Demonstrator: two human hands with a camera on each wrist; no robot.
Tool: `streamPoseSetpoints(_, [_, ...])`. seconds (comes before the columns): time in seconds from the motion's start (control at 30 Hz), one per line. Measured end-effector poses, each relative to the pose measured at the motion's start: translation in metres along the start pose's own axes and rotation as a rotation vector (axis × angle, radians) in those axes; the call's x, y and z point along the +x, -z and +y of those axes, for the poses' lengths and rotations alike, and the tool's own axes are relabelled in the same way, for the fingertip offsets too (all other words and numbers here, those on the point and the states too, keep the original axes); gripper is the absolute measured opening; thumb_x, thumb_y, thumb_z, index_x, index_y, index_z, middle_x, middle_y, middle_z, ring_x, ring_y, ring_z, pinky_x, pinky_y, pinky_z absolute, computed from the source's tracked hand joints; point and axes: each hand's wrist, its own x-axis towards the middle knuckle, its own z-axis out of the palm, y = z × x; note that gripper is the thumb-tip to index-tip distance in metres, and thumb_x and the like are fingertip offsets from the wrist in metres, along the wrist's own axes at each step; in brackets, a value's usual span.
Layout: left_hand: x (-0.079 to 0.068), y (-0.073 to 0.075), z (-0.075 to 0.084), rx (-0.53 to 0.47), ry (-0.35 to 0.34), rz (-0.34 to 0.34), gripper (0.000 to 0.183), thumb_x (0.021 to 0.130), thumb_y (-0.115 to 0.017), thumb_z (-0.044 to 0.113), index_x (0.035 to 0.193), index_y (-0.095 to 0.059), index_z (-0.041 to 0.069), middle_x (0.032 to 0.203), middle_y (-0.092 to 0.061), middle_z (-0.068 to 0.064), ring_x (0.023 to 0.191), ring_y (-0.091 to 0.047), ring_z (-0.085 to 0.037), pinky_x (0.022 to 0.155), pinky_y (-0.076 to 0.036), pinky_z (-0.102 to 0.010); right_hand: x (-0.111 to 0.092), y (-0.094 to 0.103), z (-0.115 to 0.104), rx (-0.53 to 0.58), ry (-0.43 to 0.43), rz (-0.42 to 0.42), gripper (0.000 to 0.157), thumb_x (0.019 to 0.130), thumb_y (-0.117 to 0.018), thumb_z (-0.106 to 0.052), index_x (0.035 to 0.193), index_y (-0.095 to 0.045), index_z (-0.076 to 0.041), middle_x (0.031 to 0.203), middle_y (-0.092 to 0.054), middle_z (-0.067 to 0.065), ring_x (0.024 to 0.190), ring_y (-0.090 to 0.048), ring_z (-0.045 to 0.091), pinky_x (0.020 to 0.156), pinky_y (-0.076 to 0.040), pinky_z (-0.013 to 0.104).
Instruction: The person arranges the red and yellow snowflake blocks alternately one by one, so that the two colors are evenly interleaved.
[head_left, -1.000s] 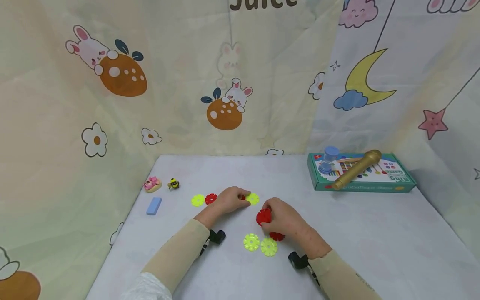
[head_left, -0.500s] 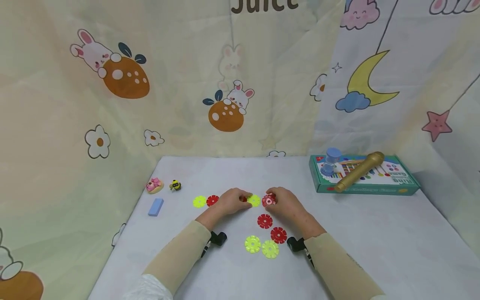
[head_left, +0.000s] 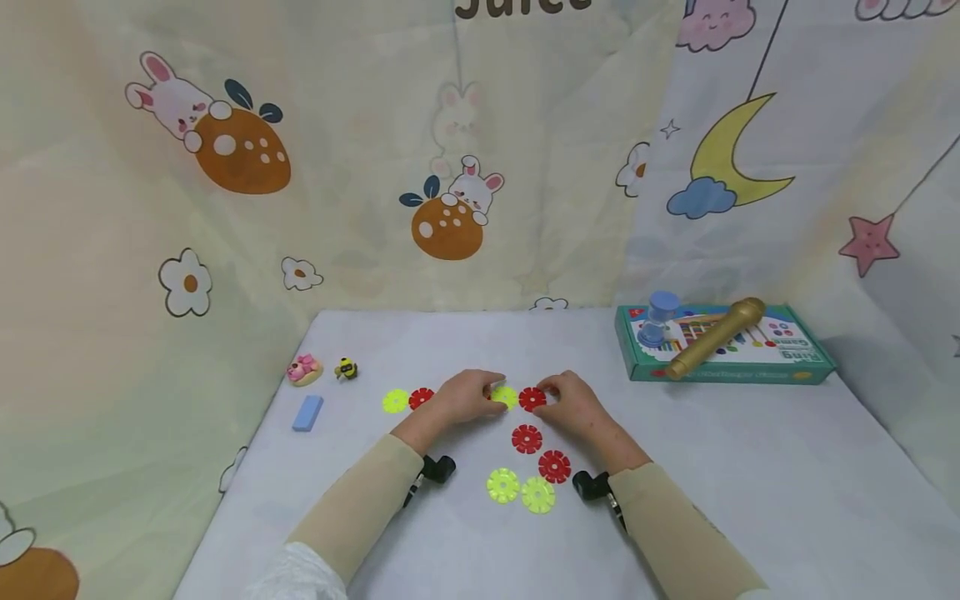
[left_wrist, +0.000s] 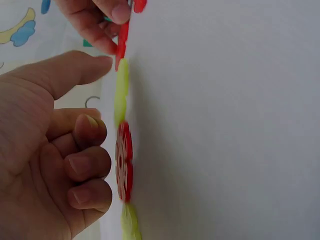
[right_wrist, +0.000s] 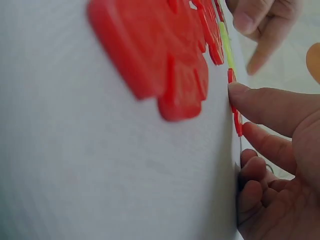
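Notched plastic discs in yellow and red lie in a row across the table. My right hand (head_left: 579,407) pinches the red disc (head_left: 532,399) at the row's right end between thumb and finger, flat on the table. My left hand (head_left: 467,397) hovers beside the yellow disc (head_left: 506,397); in the left wrist view its thumb sits just off that disc (left_wrist: 121,95) and its other fingers are loosely curled, holding nothing. Left of it show a red disc (head_left: 421,398) and a yellow disc (head_left: 395,401); the left hand hides the middle of the row.
Nearer me lie two loose red discs (head_left: 554,467) and two yellow discs (head_left: 503,485). A blue block (head_left: 307,413), a bee figure (head_left: 347,368) and a pink figure (head_left: 304,369) sit at left. A green box (head_left: 787,358) bears a gold microphone (head_left: 716,337) and a blue hourglass (head_left: 658,318).
My right hand has carried a red disc away from me and set it down right of the yellow disc, uncovering the nearer red discs. The left hand has stayed nearly in place.
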Motion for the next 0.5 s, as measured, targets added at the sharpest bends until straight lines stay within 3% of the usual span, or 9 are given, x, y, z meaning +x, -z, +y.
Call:
streamPoseSetpoints(0.13, [0.012, -0.006, 0.011, -0.082, -0.034, -0.032, 0.062, 0.08, -0.073, 0.04, 0.135, -0.053, 0.02, 0.078, -0.056, 0.002, 0.072, -0.051, -0.014, 0.061, -0.044, -0.028, 0.001, 0.001, 0.003, 0.049, -0.013, 0.005, 0.041, 0.076, -0.08, -0.024, 0.114, -0.065, -0.015, 0.109, -0.053, 0.005, 0.099, -0.05, 0.021, 0.084, -0.048, 0.036])
streamPoseSetpoints(0.37, [0.022, -0.013, 0.026, -0.052, -0.021, -0.045, 0.054, 0.08, -0.073, 0.039, 0.129, -0.06, 0.019, 0.109, -0.063, 0.003, 0.091, -0.052, -0.011, 0.075, -0.046, -0.028, 0.001, 0.0, 0.003, 0.068, -0.006, 0.007, 0.041, 0.077, -0.079, -0.024, 0.114, -0.066, -0.015, 0.107, -0.053, 0.005, 0.099, -0.05, 0.022, 0.084, -0.047, 0.036])
streamPoseSetpoints(0.5, [0.02, -0.016, 0.026, -0.065, -0.016, -0.041, 0.051, 0.082, -0.072, 0.038, 0.128, -0.061, 0.019, 0.113, -0.063, 0.002, 0.091, -0.052, -0.011, 0.076, -0.045, -0.028, -0.003, 0.001, 0.003, 0.086, -0.024, 0.014, 0.039, 0.079, -0.077, -0.024, 0.115, -0.065, -0.015, 0.106, -0.054, 0.005, 0.097, -0.05, 0.022, 0.081, -0.048, 0.035])
